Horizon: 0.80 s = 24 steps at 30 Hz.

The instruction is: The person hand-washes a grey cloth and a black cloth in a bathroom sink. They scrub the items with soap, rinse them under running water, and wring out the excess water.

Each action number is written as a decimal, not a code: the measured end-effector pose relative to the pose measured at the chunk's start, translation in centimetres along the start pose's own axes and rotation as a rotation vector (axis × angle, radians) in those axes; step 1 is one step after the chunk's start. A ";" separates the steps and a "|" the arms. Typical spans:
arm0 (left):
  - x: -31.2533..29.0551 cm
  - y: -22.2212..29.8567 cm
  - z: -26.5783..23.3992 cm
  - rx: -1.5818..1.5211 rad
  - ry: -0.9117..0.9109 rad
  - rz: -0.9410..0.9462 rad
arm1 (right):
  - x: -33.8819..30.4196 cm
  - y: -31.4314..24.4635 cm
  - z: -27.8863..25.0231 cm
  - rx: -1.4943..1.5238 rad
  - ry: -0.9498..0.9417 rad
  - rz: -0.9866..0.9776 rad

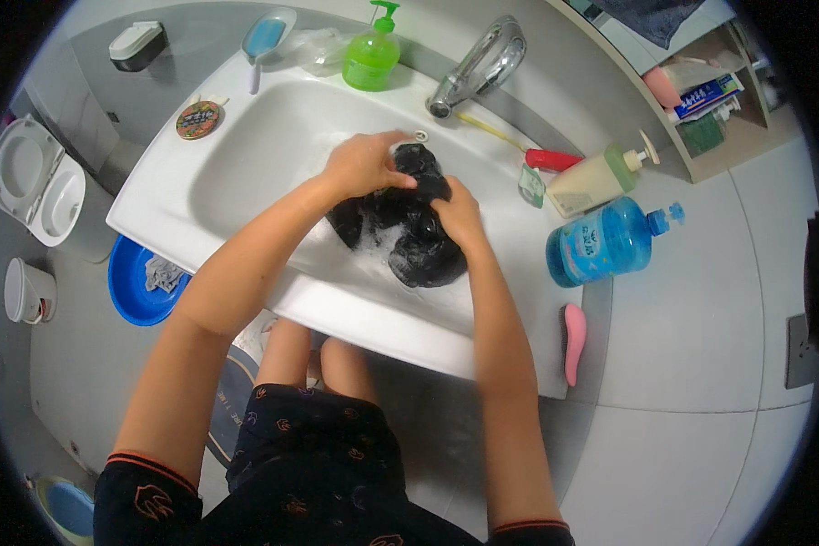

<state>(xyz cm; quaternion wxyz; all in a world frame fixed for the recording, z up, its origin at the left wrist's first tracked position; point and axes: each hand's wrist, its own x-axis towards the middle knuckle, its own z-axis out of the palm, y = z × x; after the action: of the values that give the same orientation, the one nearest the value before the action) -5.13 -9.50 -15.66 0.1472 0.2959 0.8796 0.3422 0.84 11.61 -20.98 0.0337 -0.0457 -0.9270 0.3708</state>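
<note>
A wet black cloth (419, 223) lies bunched in the white sink (237, 173), with white suds on its folds and around it. What kind of garment it is, I cannot make out. My left hand (366, 168) grips its upper left part, thumb pointing right across the fabric. From the right side, my right hand (458, 215) pinches the cloth close to the left thumb, and some of its fingers are hidden behind the folds. Both forearms reach over the sink's front edge. The cloth's lower right part bulges out round below my hands.
Behind the sink stand a green pump bottle (371, 56) and a chrome faucet (479, 65). Along the right are a cream pump bottle (591, 182), a blue liquid bottle (601, 241) and a pink brush (573, 344). A round tin (197, 119) sits on the left rim; a blue basin (136, 291) is on the floor.
</note>
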 end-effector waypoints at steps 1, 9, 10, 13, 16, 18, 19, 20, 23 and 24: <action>0.2 -1.1 1.1 -0.003 0.143 0.186 | -0.2 0.1 -0.4 0.084 -0.016 -0.062; -1.3 0.8 3.2 -0.481 0.065 0.402 | -3.5 -7.6 -5.5 0.976 0.190 -0.379; -1.1 0.4 3.1 -0.473 -0.007 0.342 | -3.6 -8.4 -6.6 1.080 0.305 -0.329; -1.3 -0.2 2.7 -0.506 -0.120 0.200 | -4.3 -12.0 -10.3 1.308 0.257 -0.503; -2.2 2.4 1.0 -0.621 -0.090 0.173 | -5.0 -13.4 -13.9 1.379 0.221 -0.581; -2.8 4.0 -0.5 -0.824 -0.042 0.120 | -5.5 -13.8 -15.7 1.393 0.276 -0.526; -2.5 3.9 -1.4 -0.947 -0.017 0.076 | -5.7 -13.7 -16.0 1.383 0.287 -0.500; -1.9 2.9 -2.6 -1.032 -0.019 0.135 | -5.9 -13.7 -16.1 1.375 0.296 -0.478; -1.8 2.1 -5.9 -1.444 0.042 0.008 | -5.5 -11.4 -15.7 1.301 0.331 -0.406; -2.4 3.4 -7.0 -1.334 0.117 -0.084 | -5.7 -11.1 -14.9 1.257 0.340 -0.371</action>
<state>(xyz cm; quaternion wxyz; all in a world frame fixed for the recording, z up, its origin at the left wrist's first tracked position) -5.03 -12.60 -8.12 0.2640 0.0879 0.4971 0.8219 7.31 13.14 -2.74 0.2622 0.0850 -0.5092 0.8153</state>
